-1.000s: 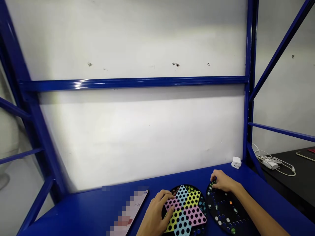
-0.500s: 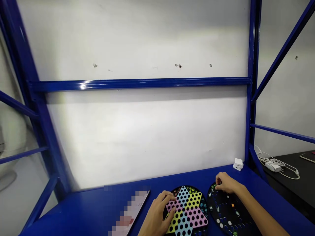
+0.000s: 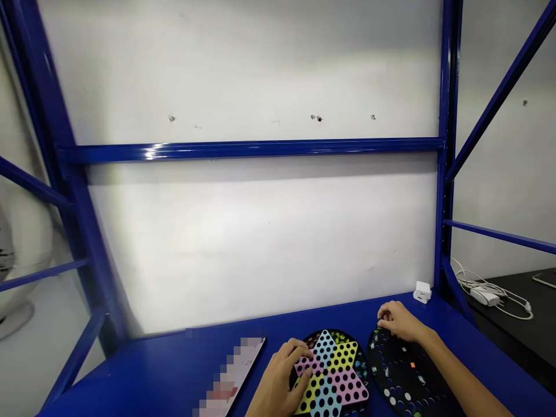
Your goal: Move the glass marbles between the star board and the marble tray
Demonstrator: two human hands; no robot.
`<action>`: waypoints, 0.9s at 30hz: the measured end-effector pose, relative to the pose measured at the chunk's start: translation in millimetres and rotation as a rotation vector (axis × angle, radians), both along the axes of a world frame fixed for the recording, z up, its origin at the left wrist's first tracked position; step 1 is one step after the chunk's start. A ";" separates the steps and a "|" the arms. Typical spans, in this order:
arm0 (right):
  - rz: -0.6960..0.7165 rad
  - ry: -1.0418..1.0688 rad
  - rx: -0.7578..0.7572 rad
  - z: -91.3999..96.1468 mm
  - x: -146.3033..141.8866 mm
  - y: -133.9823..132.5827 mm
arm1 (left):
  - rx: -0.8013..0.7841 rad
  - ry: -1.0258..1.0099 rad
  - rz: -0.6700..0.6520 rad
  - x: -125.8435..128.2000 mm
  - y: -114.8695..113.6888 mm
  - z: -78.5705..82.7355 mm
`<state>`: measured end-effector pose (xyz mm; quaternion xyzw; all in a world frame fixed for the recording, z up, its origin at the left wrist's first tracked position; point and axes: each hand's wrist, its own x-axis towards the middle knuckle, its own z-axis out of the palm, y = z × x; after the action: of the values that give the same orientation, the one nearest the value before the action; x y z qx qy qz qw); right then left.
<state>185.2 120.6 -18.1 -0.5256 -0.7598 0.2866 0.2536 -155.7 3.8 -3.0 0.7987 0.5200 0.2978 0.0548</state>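
A Chinese checkers board (image 3: 325, 370) with a star of pink, yellow and blue points dotted with black holes sits on a round black base, coloured marbles around its rim. My left hand (image 3: 282, 373) rests over its left side, thumb and fingers apart on the pink and yellow points. At the far rim of a second round black board (image 3: 393, 362), my right hand (image 3: 399, 321) has its fingertips pinched together; what they hold, if anything, is hidden. White discs, glassy marbles and a small orange piece (image 3: 413, 365) lie on this second board. My right forearm covers part of it.
Left of the boards, a tablet-like flat device (image 3: 241, 370), partly pixelated, lies on the blue table (image 3: 143, 370). A white charger (image 3: 422, 292) stands at the back right. White cables (image 3: 486, 295) lie on a black table further right. Blue metal posts and bars frame the white wall.
My right hand has shifted slightly up and left along the far rim of the second board. My left hand stays on the star board. The whole view has moved a little.
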 end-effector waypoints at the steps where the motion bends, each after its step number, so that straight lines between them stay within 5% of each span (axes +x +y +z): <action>1: -0.006 0.062 0.001 5.4 -5.2 -3.4 | 0.011 -0.005 -0.002 0.2 0.1 0.3; 4: 0.036 0.206 -0.002 20.1 -38.6 -25.4 | 0.043 -0.012 0.006 0.3 1.6 1.6; 7: 0.241 0.231 0.046 21.9 -91.5 -60.2 | 0.105 -0.024 0.037 -0.9 4.3 3.9; 11: 0.431 0.064 0.068 2.4 -154.7 -96.9 | 0.199 -0.069 0.075 -4.4 6.0 5.4; 15: 0.540 -0.135 0.131 -17.7 -178.6 -107.9 | 0.209 -0.074 0.069 -5.9 5.5 3.2; 20: 0.450 -0.147 0.216 -3.4 -159.8 -109.2 | 0.196 -0.062 0.052 -3.1 5.1 3.5; 24: 0.161 -0.134 0.271 21.1 -109.1 -80.5 | 0.172 -0.063 0.062 -1.5 3.7 6.1; 27: -0.074 -0.200 0.262 18.9 -58.4 -43.0 | 0.161 -0.057 0.063 -0.9 2.5 7.3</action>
<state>126.9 77.5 0.7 -0.5415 -0.7924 0.1219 0.2531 -156.5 6.3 4.3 0.7751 0.5174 0.3626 -0.0042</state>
